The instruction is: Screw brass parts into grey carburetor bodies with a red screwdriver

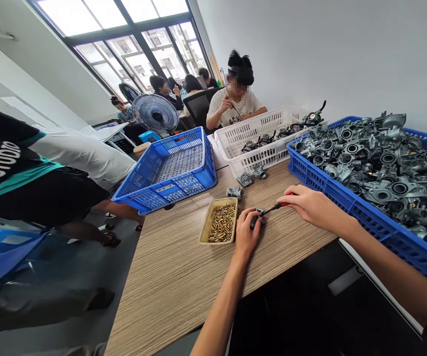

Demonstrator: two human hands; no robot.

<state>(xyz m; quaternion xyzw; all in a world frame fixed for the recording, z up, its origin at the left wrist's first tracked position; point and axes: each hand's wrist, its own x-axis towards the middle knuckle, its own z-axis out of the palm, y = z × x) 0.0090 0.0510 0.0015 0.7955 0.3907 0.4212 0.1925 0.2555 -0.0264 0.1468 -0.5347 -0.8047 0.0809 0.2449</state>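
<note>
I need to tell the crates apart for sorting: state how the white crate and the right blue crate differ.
Colour: the white crate is pale, while the right blue crate is deep blue.
Fill: the white crate holds scattered parts with its floor showing; the right blue crate is heaped with parts.
Place: the white crate sits farther back, the right blue crate nearer.
Both have slotted sides and hold metal parts.
</note>
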